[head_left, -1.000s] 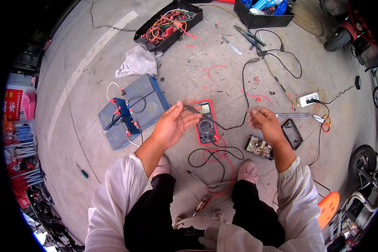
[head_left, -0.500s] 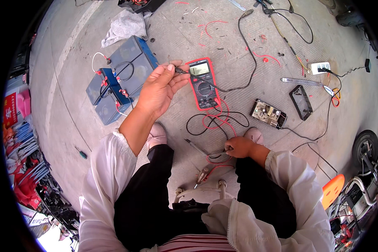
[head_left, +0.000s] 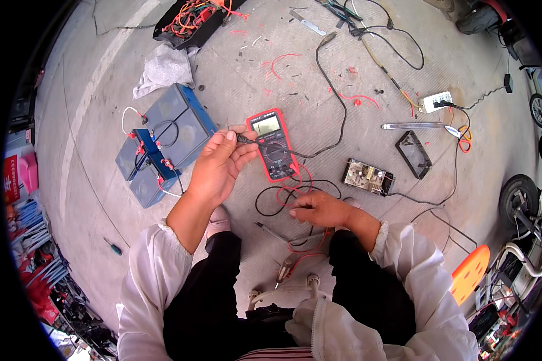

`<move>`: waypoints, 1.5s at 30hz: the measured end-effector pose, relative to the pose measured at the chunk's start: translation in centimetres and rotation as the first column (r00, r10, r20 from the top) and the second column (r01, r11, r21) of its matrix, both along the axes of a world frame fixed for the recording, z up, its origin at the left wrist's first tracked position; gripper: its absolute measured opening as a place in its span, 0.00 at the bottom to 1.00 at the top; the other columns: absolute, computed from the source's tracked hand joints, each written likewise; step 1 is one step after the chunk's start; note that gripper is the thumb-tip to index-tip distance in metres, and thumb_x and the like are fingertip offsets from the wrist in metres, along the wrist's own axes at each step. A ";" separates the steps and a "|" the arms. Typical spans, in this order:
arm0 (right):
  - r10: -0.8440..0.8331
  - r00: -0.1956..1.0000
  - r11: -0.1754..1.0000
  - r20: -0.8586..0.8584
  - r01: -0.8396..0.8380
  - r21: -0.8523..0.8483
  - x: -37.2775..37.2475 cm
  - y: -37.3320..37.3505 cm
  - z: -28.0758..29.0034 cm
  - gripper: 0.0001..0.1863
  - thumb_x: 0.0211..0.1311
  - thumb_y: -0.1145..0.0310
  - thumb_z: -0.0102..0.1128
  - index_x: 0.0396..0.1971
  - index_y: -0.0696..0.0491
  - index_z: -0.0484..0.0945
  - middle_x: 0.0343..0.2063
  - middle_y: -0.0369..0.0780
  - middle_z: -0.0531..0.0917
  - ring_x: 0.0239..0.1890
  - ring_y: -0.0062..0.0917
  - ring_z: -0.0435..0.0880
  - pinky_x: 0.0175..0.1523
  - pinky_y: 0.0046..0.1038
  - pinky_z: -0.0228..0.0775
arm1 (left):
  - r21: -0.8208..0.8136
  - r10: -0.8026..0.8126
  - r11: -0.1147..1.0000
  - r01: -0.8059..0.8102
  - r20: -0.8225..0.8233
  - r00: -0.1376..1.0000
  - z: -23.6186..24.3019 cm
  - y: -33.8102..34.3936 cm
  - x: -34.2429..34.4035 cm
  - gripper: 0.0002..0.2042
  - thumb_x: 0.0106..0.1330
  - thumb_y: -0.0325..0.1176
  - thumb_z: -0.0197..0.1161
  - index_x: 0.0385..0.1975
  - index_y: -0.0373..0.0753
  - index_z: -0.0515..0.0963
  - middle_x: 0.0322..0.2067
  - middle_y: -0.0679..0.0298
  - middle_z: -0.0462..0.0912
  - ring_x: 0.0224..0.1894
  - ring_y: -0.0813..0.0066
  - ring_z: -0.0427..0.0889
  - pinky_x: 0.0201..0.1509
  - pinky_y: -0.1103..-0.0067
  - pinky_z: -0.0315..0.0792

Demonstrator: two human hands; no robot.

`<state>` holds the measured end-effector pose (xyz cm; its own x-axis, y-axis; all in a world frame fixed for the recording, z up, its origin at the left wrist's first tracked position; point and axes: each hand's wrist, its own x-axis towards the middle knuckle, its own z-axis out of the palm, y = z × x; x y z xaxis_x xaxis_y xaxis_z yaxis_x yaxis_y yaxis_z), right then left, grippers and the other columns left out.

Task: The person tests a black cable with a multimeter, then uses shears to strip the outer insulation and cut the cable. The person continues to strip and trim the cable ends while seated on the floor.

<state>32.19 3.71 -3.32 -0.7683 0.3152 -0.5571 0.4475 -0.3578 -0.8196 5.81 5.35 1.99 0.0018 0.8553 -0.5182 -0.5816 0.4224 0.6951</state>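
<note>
My left hand (head_left: 214,174) pinches the end of a black cable (head_left: 247,139) between thumb and fingers, over the multimeter's left edge. The red-framed digital multimeter (head_left: 275,150) lies on the floor, its red and black test leads (head_left: 268,201) looped below it. My right hand (head_left: 325,210) hovers above these leads with fingers curled; nothing shows in it. A dark test probe (head_left: 271,231) lies just below and left of that hand. To the left of my left hand sit blue-grey battery blocks (head_left: 177,117) joined by short wires.
On the right are an opened charger with bare circuit board (head_left: 368,177), its black case half (head_left: 414,155), a white socket strip (head_left: 436,101), scissors (head_left: 461,131) and a wheel (head_left: 521,204). A grey cloth (head_left: 164,69) and a black bin of wires (head_left: 193,24) lie farther off; a screwdriver (head_left: 112,246) is left.
My right hand has risen from beside the test probe towards the looped leads. My left hand keeps the cable end. The whole view has shifted, showing more of the wire bin.
</note>
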 end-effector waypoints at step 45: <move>-0.935 0.112 0.316 0.338 0.696 0.645 21.1 -15.5 -9.2 0.13 0.65 0.64 0.56 0.28 0.59 0.78 0.18 0.38 0.79 0.23 0.22 0.77 0.32 0.26 0.69 | -0.091 0.198 0.974 -0.206 -0.091 0.976 1.2 -6.0 -1.8 0.13 0.76 0.36 0.48 0.54 0.39 0.69 0.52 0.56 0.79 0.51 0.70 0.80 0.57 0.76 0.75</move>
<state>53.31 -11.80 -12.51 0.5289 0.7266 -0.4386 0.3822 -0.6653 -0.6414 3.99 -0.66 3.20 -0.2110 0.7781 -0.5916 -0.6057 0.3709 0.7039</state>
